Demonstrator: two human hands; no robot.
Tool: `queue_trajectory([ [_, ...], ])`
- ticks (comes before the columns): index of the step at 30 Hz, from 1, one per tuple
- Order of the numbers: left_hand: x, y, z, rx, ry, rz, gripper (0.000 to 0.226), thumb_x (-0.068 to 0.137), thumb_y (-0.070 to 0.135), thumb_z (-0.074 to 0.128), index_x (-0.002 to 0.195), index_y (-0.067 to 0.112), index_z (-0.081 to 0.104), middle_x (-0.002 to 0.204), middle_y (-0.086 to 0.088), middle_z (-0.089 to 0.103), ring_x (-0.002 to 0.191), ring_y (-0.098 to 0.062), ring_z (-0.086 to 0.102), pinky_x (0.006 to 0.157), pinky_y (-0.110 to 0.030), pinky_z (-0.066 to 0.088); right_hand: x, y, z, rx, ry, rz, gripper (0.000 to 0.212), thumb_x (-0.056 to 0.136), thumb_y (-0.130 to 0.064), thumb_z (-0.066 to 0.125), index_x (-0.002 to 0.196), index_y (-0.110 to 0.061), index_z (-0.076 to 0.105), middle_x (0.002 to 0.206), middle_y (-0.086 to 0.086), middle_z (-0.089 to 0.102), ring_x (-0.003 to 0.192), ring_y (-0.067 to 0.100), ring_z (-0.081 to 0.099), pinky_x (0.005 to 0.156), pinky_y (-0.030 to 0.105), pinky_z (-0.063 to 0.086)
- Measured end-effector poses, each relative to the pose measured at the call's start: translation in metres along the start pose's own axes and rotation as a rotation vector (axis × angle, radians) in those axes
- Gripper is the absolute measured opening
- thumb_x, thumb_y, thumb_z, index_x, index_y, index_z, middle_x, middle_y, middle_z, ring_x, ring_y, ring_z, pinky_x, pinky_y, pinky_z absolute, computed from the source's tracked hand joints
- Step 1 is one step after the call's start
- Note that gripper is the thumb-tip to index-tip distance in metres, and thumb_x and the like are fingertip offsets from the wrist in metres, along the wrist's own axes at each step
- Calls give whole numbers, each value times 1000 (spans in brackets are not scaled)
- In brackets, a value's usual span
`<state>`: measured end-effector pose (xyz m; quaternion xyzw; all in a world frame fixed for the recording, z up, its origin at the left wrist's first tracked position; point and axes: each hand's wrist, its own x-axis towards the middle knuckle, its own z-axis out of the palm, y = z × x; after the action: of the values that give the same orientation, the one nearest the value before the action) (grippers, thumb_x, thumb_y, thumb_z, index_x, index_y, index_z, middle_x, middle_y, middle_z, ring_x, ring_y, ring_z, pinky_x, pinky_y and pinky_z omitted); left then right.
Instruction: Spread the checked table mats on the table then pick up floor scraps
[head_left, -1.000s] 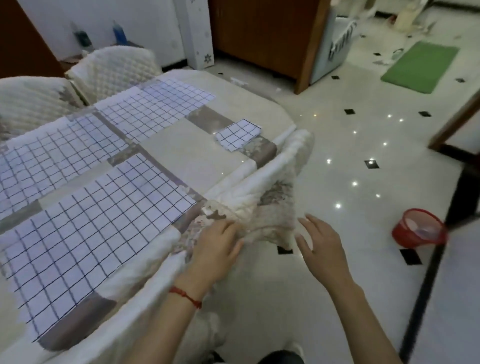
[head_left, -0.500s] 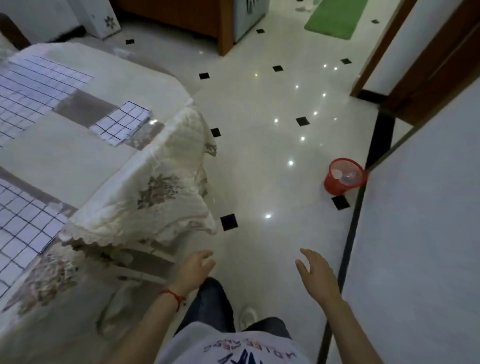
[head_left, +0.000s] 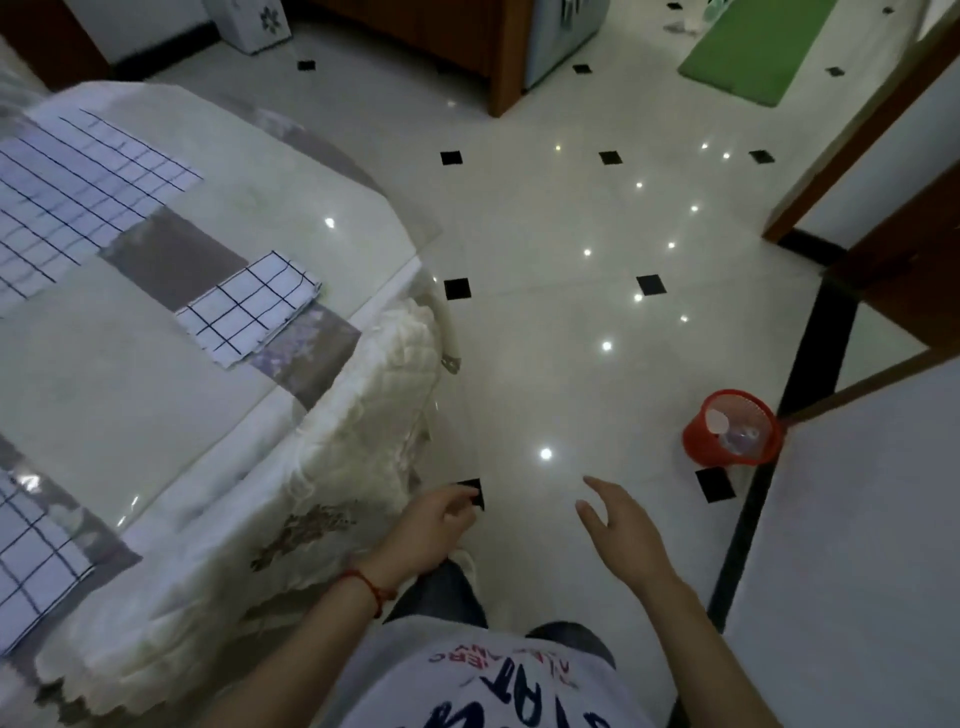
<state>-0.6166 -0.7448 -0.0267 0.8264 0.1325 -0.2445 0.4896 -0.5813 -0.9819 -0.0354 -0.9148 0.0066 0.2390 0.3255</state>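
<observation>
White mats with a dark checked grid lie flat on the table (head_left: 156, 374): a large checked mat (head_left: 67, 192) at the upper left, a small checked mat (head_left: 249, 306) near the table's right edge, and part of another checked mat (head_left: 31, 551) at the lower left. My left hand (head_left: 434, 530) hangs beside the drooping cream tablecloth (head_left: 363, 457), fingers loosely curled, holding nothing. My right hand (head_left: 621, 525) is out over the pale tiled floor (head_left: 571, 312), fingers relaxed and empty. No scrap is plainly visible on the floor near my hands.
A red mesh waste basket (head_left: 735, 434) stands on the floor to the right, by a black floor strip and a white wall. A green floor mat (head_left: 748, 52) lies far back. Wooden furniture (head_left: 498, 52) and a door frame (head_left: 857, 156) border the floor.
My left hand let go of the tablecloth edge, which now hangs down. My view swung from the table to the floor, and both hands dropped beside the table, empty.
</observation>
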Motion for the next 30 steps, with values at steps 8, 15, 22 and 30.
queue_trajectory([
  [8,42,110,-74,-78,236,282,33,91,29,52,122,20,57,111,10,58,102,-3,55,91,-17,42,95,-132,-66,43,97,-296,40,95,-30,45,134,-20,44,137,-3,48,126,12,44,105,28,35],
  [15,64,109,-153,-141,687,156,27,90,24,55,116,18,62,109,9,61,102,-6,58,86,-20,46,186,-236,-69,77,-35,-591,34,94,-23,49,128,-18,51,128,-4,54,111,3,45,93,19,33],
  [22,67,66,-208,-250,1044,-273,30,89,19,56,119,12,60,119,-6,63,107,-18,58,95,-29,44,261,-309,-32,78,-354,-678,32,94,-24,49,124,-18,54,128,-3,54,111,10,50,89,21,36],
  [30,69,9,-231,-273,1052,-579,36,90,20,54,124,7,54,127,-16,57,115,-28,54,96,-30,39,294,-351,26,-27,-540,-590,32,93,-21,49,123,-11,56,126,6,59,96,9,49,83,17,34],
])
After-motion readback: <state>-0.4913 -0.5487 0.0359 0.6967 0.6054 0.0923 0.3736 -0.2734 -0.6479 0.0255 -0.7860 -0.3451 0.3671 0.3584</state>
